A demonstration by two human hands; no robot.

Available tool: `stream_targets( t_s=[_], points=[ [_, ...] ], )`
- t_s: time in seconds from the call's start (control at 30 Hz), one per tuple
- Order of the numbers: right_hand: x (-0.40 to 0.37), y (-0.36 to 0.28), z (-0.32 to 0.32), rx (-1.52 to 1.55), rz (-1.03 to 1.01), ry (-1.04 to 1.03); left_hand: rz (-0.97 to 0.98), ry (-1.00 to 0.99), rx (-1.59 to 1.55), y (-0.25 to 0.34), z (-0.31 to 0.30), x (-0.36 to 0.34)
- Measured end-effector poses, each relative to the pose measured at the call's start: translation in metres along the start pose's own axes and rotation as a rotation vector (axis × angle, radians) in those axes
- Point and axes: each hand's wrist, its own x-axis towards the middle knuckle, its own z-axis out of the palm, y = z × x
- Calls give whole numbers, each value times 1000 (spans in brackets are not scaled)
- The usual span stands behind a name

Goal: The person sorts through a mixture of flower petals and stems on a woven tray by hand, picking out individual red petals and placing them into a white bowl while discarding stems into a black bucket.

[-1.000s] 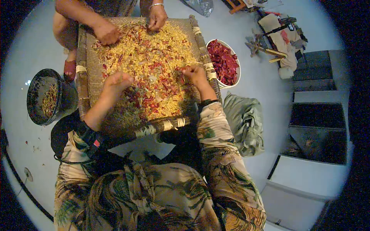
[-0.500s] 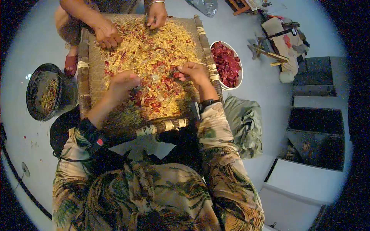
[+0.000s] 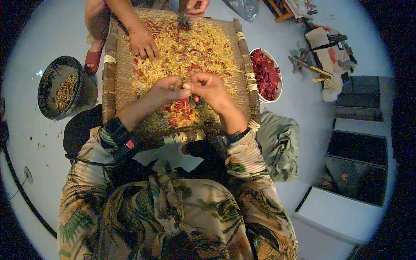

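Head view: two hands pinch a small piece over a tray of dried chilli

At the left edge of the frame, a black bucket (image 3: 86, 93) stands on the pale floor with yellowish stems inside. Just right of it lies a woven tray (image 3: 123, 84) with a bamboo frame. The tray is spread with a mix of yellow seeds and red chilli flakes (image 3: 190, 47).

In the upper part of the tray, a co-worker's hand (image 3: 143, 43) rests flat on the mix. A second co-worker's hand (image 3: 197, 6) sits at the top edge.

At the centre of the frame, the person's left hand (image 3: 164, 89) and right hand (image 3: 210, 89) meet fingertip to fingertip just above the mix. The thumbs and forefingers of both hands are closed narrowly on a small piece (image 3: 177, 85), which is too small to identify. The other fingers are curled in. Patterned sleeves cover both forearms.

Right of the tray and touching its frame is a white bowl (image 3: 281, 84) heaped with dried red chillies (image 3: 264, 73). Below the bowl, a crumpled green cloth (image 3: 281, 143) lies on the floor.
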Motion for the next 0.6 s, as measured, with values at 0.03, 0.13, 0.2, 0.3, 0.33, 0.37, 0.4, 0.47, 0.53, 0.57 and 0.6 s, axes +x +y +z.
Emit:
stream_targets(
  t_s=[0.03,0.13,0.2,0.3,0.33,0.37,0.4,0.47,0.53,0.57,0.6],
  points=[
    [0,0,2,-7,-14,7,27,-3,-14,2,1,-1],
    [2,11,5,-60,-93,54,85,-43,-28,1,-2,-3],
    [1,9,7,-59,-93,77,101,-69,-12,-1,-5,-1],
    [-4,-1,14,-96,-168,122,119,-54,9,-8,-10,2],
    [-1,5,17,-180,-307,161,132,-26,-2,-15,-10,5],
    [0,8,18,-264,-446,201,145,1,-13,-21,-11,7],
    [0,7,19,-284,-478,204,114,17,1,-16,-9,4],
    [-2,2,21,-322,-543,211,50,50,28,-5,-6,-4],
    [-11,-7,24,-149,-281,246,80,5,-13,-14,-11,2],
    [-14,-10,24,-62,-150,261,95,-17,-33,-18,-13,6],
    [-15,-10,24,-36,-129,288,127,48,-22,-21,-12,8]
  ],
)
